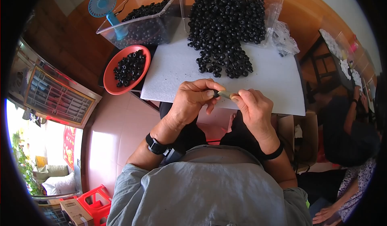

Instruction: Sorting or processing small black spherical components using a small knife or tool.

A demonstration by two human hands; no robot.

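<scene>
My left hand (194, 98) pinches a small black knobbed part (216, 93) between thumb and fingers, above the near edge of the white padded tabletop (173, 72). From the right, my right hand (255, 108) grips a short, flat greyish tool (224, 94) whose tip meets the part; its exact kind I cannot make out. A large heap of similar black parts (225, 20) spills from a tipped clear bin onto the tabletop, just beyond my hands. An orange-red bowl (108, 77) at the left holds more small black pieces.
A clear bin (105, 33) of black parts stands at the back left, with a blue fan (103, 6) at its side. Crumpled clear plastic bags (285, 38) lie at the right. Another person (346, 133) sits at the far right; below the table's right side is a cardboard box (308, 141).
</scene>
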